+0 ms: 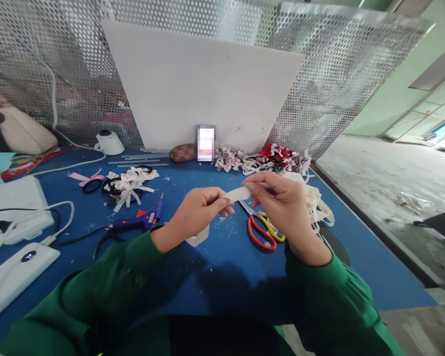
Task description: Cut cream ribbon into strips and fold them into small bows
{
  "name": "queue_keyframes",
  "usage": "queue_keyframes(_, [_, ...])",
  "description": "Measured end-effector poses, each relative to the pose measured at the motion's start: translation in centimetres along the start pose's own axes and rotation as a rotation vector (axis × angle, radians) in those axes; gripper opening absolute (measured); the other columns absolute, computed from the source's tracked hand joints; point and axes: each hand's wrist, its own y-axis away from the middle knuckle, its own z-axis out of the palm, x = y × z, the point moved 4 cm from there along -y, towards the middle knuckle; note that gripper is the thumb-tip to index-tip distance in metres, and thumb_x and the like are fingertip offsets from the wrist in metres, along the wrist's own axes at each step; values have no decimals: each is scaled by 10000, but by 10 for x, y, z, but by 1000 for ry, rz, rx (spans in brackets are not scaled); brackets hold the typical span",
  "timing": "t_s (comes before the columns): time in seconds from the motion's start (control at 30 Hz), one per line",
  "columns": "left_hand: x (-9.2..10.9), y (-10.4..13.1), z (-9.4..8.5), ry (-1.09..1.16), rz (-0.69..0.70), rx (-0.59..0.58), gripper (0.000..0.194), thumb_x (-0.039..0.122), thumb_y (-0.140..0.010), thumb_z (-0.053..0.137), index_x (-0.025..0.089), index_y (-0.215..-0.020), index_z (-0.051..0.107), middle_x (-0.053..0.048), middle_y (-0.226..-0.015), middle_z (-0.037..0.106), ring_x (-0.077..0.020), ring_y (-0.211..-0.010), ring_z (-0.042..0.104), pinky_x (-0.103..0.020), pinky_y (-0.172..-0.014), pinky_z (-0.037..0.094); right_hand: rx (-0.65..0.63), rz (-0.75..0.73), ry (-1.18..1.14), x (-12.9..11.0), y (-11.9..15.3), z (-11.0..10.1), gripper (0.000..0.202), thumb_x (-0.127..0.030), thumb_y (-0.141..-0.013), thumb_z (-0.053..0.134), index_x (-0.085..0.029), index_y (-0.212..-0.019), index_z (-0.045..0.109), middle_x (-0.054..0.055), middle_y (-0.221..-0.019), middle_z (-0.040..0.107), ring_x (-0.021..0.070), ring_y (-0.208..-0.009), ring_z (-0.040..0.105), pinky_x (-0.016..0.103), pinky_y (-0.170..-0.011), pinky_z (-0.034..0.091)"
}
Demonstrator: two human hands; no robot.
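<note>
A strip of white ribbon point(240, 194) stretches between my two hands above the blue table. My left hand point(197, 210) pinches it between thumb and fingers, and a loose length hangs beneath that hand. At the other end, my right hand point(282, 202) grips the ribbon with thumb and fingertips. Just below the right hand lie scissors point(259, 235) with one red and one yellow handle. A pile of cream ribbon point(321, 205) sits beyond the right wrist. To the left of my left hand rests a blue glue gun point(137, 220) with an orange trigger.
White bows with black hair ties point(129, 183) lie at the left. A phone point(206, 143) leans at the back beside a checked case point(183, 153) and red and pale bows point(276, 157). A power strip point(22, 207) and white power bank point(22, 274) with cables occupy the left side.
</note>
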Motion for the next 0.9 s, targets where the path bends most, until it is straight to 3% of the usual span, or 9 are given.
queue_keyframes(0.1, [-2, -4, -4, -54, -21, -3, 273, 383, -944, 590, 179, -841, 741, -59, -865, 793, -190, -810, 736, -292, -774, 535, 203, 78, -15, 6, -7, -30, 88, -274, -903, 691, -208, -875, 742, -35, -541, 600, 114, -474, 556, 258, -477, 432])
queue_keyframes(0.23, [-5, -9, -15, -27, -114, -154, 307, 413, -939, 573, 170, -890, 755, -89, -865, 795, -172, -632, 695, -287, -633, 533, 513, 42, 63, 3, -9, -73, 76, -286, -862, 738, -216, -841, 756, -44, -524, 570, 105, -465, 521, 256, -461, 396])
queue_keyframes(0.3, [-5, -9, -25, -28, -161, -289, 311, 438, -901, 619, 167, -887, 771, -107, -864, 795, -182, -625, 693, -292, -628, 544, 439, 60, 93, 4, -10, -78, 82, -288, -854, 738, -212, -833, 761, -39, -522, 575, 104, -460, 518, 254, -453, 385])
queue_keyframes(0.4, [-6, -5, -40, -149, -157, -538, 224, 382, -852, 659, 222, -932, 795, -77, -962, 800, -203, -710, 724, -299, -700, 559, 90, 124, 94, 9, -12, -62, 108, -304, -849, 724, -205, -837, 765, -31, -491, 587, 110, -441, 534, 250, -442, 380])
queue_keyframes(0.47, [-7, -7, -52, -323, -116, -454, 206, 332, -815, 675, 256, -957, 803, -59, -990, 800, -230, -814, 740, -301, -748, 553, -57, 144, 81, 12, -11, -48, 138, -326, -860, 705, -200, -840, 759, -29, -480, 584, 114, -431, 539, 249, -440, 386])
queue_keyframes(0.53, [-2, -10, -59, -497, -35, -185, 343, 284, -719, 755, 259, -1059, 790, -72, -1131, 780, -293, -1053, 710, -336, -870, 535, -108, 151, 70, 12, -10, -35, 156, -334, -872, 684, -195, -847, 750, -29, -480, 576, 121, -432, 549, 252, -447, 400])
queue_keyframes(0.63, [6, -9, -43, -353, 29, -16, 490, 378, -846, 690, 245, -1317, 667, -99, -1351, 683, -296, -1248, 616, -382, -991, 491, -135, 145, 27, 8, -7, -14, 152, -322, -882, 667, -190, -859, 738, -30, -493, 579, 129, -438, 564, 257, -456, 410])
queue_keyframes(0.8, [3, -4, 4, 196, -40, -97, 362, 492, -908, 643, 169, -1050, 727, -72, -1013, 747, -196, -952, 669, -296, -845, 506, -99, 160, -101, 4, 2, 18, 134, -306, -900, 650, -193, -871, 716, -31, -557, 612, 119, -476, 588, 245, -480, 433])
queue_keyframes(0.9, [-6, -3, 9, 350, -96, 4, 334, 483, -862, 713, 164, -770, 680, 6, -684, 620, -115, -669, 561, -255, -700, 470, -84, 173, -86, 8, 3, 20, 131, -305, -904, 653, -186, -933, 699, -21, -623, 640, 123, -517, 612, 250, -510, 461])
